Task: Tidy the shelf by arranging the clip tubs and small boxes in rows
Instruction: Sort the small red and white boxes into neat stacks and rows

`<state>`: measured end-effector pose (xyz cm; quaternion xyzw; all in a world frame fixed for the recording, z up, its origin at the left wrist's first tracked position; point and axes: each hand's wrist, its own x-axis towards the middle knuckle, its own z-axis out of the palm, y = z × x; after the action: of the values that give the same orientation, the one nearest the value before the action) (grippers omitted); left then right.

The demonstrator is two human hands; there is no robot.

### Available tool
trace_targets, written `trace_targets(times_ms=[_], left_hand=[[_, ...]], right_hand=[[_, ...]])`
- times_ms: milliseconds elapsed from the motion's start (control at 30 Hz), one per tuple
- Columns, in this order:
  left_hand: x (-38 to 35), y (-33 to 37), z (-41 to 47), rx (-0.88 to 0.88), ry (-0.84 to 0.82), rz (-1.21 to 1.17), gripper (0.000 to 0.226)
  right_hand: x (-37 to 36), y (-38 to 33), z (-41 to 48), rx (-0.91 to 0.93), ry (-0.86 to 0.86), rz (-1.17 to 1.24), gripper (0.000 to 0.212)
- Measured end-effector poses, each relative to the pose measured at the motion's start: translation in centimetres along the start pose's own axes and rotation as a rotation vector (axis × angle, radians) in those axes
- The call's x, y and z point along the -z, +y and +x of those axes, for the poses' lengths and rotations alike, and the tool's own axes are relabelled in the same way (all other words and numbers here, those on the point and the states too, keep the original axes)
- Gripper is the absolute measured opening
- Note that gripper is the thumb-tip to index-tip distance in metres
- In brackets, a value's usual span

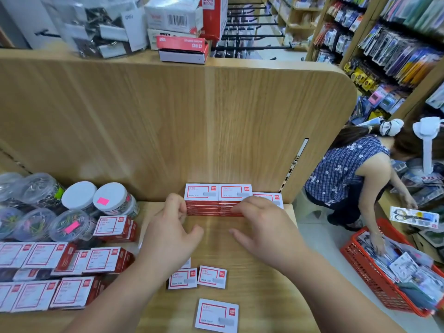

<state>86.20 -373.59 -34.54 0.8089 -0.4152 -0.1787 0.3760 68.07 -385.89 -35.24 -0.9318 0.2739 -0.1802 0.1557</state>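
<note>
While the left hand [173, 227] curls at the left end of the stacked small boxes [217, 200] against the far panel [168, 116], its grip impossible to tell, and the right hand [262, 222] presses fairly straight fingers on their front, squaring the row seems underway, and the next move likely calls for gathering the near loose boxes [212, 277].

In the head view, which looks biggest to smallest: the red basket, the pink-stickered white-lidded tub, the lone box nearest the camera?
1. Red plastic basket, largest.
2-3. Clear tub with white lid and pink sticker, and flat white-and-red box: they look alike, and the box lies nearer the camera, so no ranking.
</note>
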Motion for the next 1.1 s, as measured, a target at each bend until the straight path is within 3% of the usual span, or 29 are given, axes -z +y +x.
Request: trace_targets(times_ms=[233,333,467,600,767,833,967,1100], left_hand=[[1.4,-0.4,-0.6,-0.04,-0.053,-0.002,0.034],[2.3,-1.8,-2.4,-0.126,-0.041,0.09,0.044],[3.1,-4.2,-5.4,-0.243,-0.061,0.227,0.031],[3.0,-5.7,-7.8,-0.271,-0.055,0.319,0.032],[3.0,-6.6,-8.9,-0.148,-0.07,0.516,0.045],[2.7,-6.7,-8.8,-0.14,-0.095,0.565,0.041],[2.2,-6.6,-8.6,-0.141,-0.032,0.528,0.028],[1.7,-6.4,-8.3,-0.248,-0.002,0.419,0.023]], right_hand=[[0.3,-0.7,-1.4,-0.019,0.026,0.013,0.034],[-0.4,-1.6,-3.7,0.018,-0.086,0.089,0.039],[-2.5,-2.9,-6.0,0.055,-0.223,0.152,0.045],[-4.3,-3.3,-6.3,0.066,-0.167,0.163,0.036],[-4.8,-3.1,-6.0,0.017,-0.102,0.178,0.03],[-4.7,-3.1,-5.9,-0.008,-0.075,0.208,0.03],[-4.3,-3.2,-6.5,-0.017,-0.078,0.234,0.038],[-3.5,-2.8,-7.7,0.141,-0.153,0.192,0.054]])
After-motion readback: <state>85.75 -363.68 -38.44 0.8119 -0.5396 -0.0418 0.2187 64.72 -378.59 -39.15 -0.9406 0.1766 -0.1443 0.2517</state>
